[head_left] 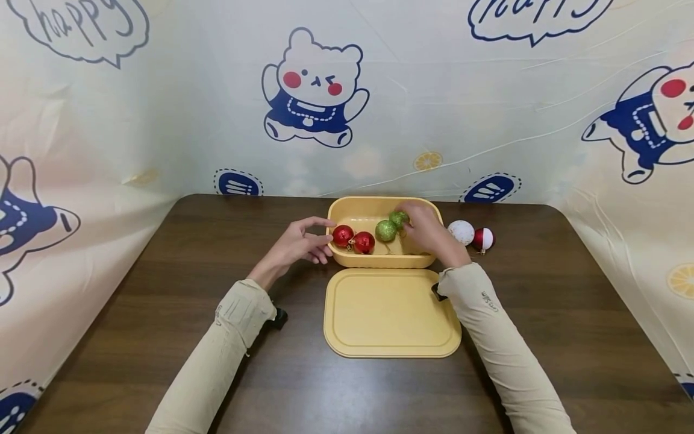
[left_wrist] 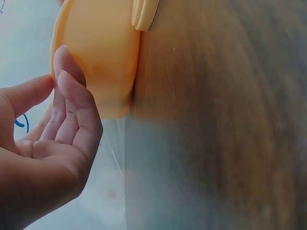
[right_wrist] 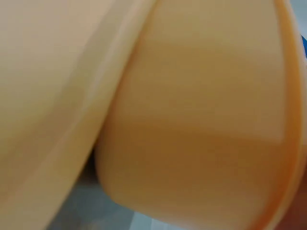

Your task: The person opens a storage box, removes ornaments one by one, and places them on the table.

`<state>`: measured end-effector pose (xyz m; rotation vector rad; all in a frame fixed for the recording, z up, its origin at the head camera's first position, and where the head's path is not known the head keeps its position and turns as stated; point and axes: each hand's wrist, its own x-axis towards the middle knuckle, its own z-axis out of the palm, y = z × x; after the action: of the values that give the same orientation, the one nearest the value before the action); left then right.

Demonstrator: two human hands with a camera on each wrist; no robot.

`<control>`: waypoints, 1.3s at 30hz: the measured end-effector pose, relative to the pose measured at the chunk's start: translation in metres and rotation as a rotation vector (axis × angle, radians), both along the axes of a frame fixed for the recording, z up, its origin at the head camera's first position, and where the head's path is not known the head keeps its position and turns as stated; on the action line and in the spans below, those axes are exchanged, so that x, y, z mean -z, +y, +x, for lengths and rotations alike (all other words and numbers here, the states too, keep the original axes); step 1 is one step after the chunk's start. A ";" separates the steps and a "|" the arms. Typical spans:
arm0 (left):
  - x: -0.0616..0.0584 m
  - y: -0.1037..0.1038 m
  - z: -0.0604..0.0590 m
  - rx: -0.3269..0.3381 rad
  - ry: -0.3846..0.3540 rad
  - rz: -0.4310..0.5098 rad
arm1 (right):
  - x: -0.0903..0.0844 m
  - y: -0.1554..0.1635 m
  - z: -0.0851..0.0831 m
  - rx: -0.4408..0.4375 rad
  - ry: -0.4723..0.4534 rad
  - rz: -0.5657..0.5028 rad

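Note:
A yellow plastic box (head_left: pixel 379 261) stands at the back of the table. Inside it, two shiny red baubles (head_left: pixel 364 243) lie at the left and a glittery green bauble (head_left: pixel 386 231) sits near the middle. My right hand (head_left: pixel 429 230) reaches over the box's right part, its fingertips pinching a second green bauble (head_left: pixel 399 219) beside the first. Fingertips of my left hand (head_left: pixel 298 242) touch the box's left rim, the fingers loosely bent; in the left wrist view they rest by the outer wall (left_wrist: pixel 103 57). The right wrist view hides the right hand's fingers.
The flat yellow lid (head_left: pixel 393 313) lies on the dark wooden table (head_left: pixel 271 374) in front of the box. To the box's right are a white bauble (head_left: pixel 461 232) and a red-and-white bauble (head_left: pixel 484 239). A printed cloth (head_left: pixel 390 120) hangs behind the table.

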<state>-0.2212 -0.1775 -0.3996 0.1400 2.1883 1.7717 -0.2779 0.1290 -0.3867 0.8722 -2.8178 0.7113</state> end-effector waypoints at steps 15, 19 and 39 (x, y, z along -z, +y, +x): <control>0.000 0.003 -0.001 0.001 0.001 -0.004 | 0.011 0.006 0.004 0.069 -0.053 -0.016; 0.000 0.003 0.000 -0.003 -0.003 -0.010 | 0.011 0.005 0.003 0.079 -0.065 -0.021; -0.002 0.002 0.001 0.004 0.001 0.011 | 0.012 0.003 0.004 0.054 -0.037 -0.133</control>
<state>-0.2205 -0.1756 -0.3977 0.1474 2.1778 1.7823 -0.2737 0.1318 -0.3990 0.7655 -2.7753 0.9040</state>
